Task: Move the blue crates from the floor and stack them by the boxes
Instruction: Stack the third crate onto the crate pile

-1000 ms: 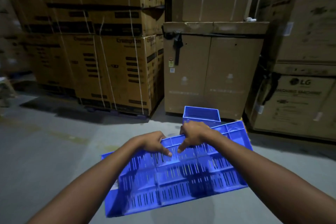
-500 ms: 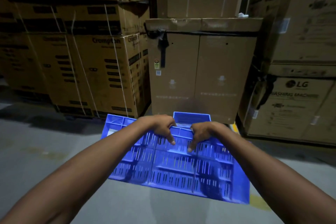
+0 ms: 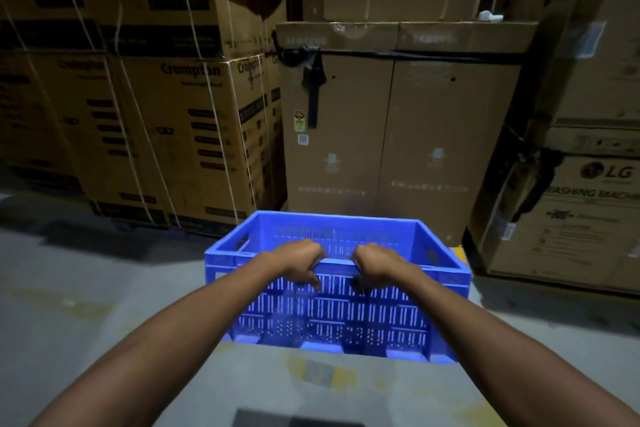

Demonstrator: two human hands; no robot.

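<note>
The blue crate (image 3: 332,308) is concealing the floor (image 3: 86,322) beneath it; the LG box (image 3: 571,218) is running past the right edge.

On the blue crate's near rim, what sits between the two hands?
Nothing but bare blue crate rim separates the left hand and right hand, in the head view.

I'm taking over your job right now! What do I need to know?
Left hand grips the crate's near rim.
Right hand grips the same rim beside it.
The crate is upright, open side up, right in front of the boxes.
Done: this crate is at the boxes.
Left: set it down and let go. What lies under it is hidden.
</note>
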